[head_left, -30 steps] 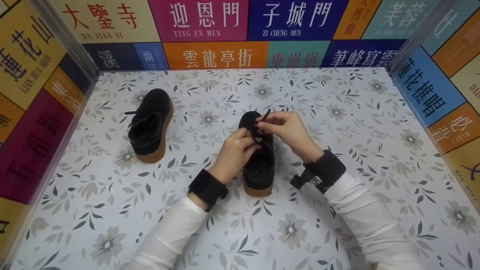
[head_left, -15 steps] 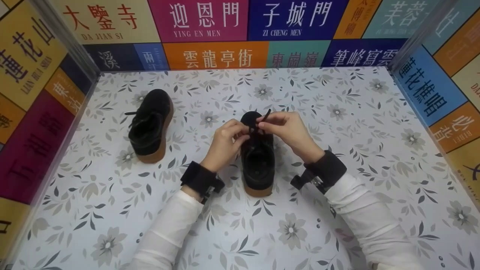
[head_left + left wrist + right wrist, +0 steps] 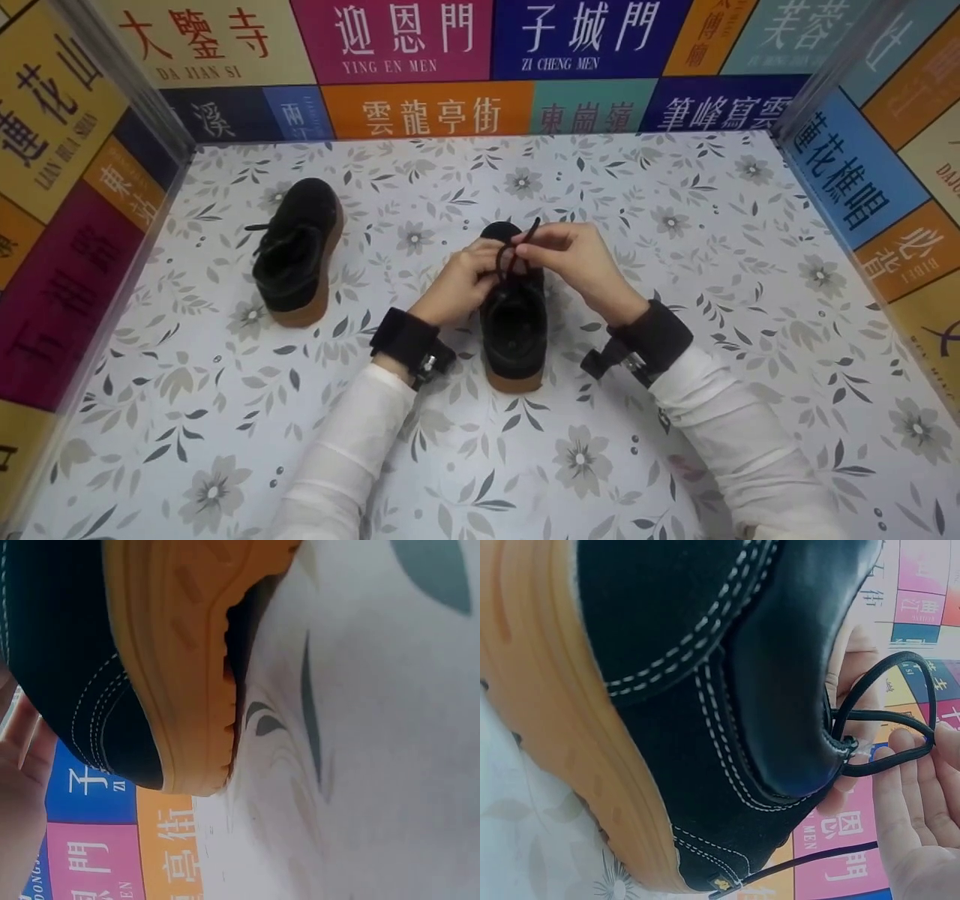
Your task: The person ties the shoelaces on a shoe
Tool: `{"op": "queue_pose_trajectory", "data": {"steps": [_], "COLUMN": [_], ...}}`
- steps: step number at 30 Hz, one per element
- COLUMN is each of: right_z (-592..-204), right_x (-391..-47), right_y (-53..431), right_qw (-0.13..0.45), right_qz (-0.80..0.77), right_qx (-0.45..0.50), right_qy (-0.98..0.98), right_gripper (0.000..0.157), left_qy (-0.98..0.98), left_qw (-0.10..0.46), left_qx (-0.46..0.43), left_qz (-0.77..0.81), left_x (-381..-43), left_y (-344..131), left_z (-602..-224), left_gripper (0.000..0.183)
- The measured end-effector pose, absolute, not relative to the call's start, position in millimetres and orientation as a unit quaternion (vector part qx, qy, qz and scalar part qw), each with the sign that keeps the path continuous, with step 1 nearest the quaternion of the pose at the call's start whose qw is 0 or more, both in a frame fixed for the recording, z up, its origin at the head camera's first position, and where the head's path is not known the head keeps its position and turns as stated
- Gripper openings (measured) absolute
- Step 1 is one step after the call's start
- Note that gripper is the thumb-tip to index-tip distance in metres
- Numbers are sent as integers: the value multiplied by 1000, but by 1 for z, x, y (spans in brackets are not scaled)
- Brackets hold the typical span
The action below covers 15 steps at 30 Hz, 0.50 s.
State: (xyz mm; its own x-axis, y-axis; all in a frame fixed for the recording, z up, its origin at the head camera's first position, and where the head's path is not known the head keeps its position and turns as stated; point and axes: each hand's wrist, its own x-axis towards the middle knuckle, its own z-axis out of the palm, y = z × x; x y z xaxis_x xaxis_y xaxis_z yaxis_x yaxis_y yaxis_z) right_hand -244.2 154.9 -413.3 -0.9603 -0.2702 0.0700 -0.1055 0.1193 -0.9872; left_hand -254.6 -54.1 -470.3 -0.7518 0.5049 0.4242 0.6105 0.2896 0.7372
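A black shoe [image 3: 513,337] with a tan sole and white stitching stands upright, toe away from me. My right hand [image 3: 574,251] pinches its black shoelace [image 3: 501,262] above the tongue, with one lace end sticking up past the fingertips. In the right wrist view the lace [image 3: 889,664] makes a raised loop whose strands meet at the right hand's [image 3: 922,817] thumb and finger. My left hand [image 3: 461,277] is at the shoe's left side, fingers reaching behind the loop. I cannot tell whether they grip lace. The left wrist view shows the shoe's toe and sole [image 3: 172,675].
The matching black shoe [image 3: 296,251] stands at the far left, its lace end sticking out leftward. A floral white cloth [image 3: 645,450] covers the table. Panels with colourful printed signs [image 3: 427,109] enclose the back and both sides.
My left hand has drawn back from over the shoe opening to its left side, then its fingers have gone in behind the lace, where a loop now shows. The right hand has stayed put.
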Motion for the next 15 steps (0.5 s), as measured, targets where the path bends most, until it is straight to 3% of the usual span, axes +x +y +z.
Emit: {"op": "queue_pose_trajectory", "data": {"steps": [15], "right_z": [-414], "right_x": [-244], "right_y": [153], "right_qw": [67], "right_qz": [-669], "right_qx": [-128], "right_qy": [729], "right_gripper": [14], "left_qy": [-815], "left_qw": [165], "left_qx": [-317], "left_qz": [-456], "left_x": [-245], "left_y": [-57], "left_z": [-470], "left_gripper": [7]}}
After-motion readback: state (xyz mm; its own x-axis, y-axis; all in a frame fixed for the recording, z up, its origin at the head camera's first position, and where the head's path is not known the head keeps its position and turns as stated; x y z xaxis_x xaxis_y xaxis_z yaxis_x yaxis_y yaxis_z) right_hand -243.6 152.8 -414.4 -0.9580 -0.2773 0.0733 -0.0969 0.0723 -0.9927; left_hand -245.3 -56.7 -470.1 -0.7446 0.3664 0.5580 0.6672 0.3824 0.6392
